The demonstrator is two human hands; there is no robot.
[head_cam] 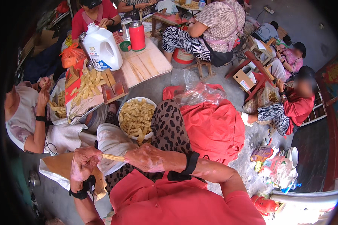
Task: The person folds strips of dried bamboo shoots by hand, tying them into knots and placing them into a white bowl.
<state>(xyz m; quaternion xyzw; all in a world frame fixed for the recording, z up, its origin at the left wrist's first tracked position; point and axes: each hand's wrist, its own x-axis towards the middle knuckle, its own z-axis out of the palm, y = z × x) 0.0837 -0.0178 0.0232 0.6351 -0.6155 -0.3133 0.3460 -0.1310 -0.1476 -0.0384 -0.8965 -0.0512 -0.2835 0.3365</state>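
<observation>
Before my chest, a narrow pale-yellow strip (113,157) of dried food spans the gap between my two hands. The fingertips of my left hand (85,163) pinch its left end. My right hand (148,157) closes around the other end, hiding that part. Just beyond the hands, a white bucket (121,108) stands by my knee, filled with short folded yellow pieces (136,116). A white cloth (112,146) covers part of my lap. I wear a dark band on each wrist.
Ahead left, a low table (149,59) holds loose strips (87,84), a slotted wooden block (109,80), a white plastic jug (102,47) and a red flask (137,35). A red fabric bundle (214,123) lies right of my knee. Several people sit around working.
</observation>
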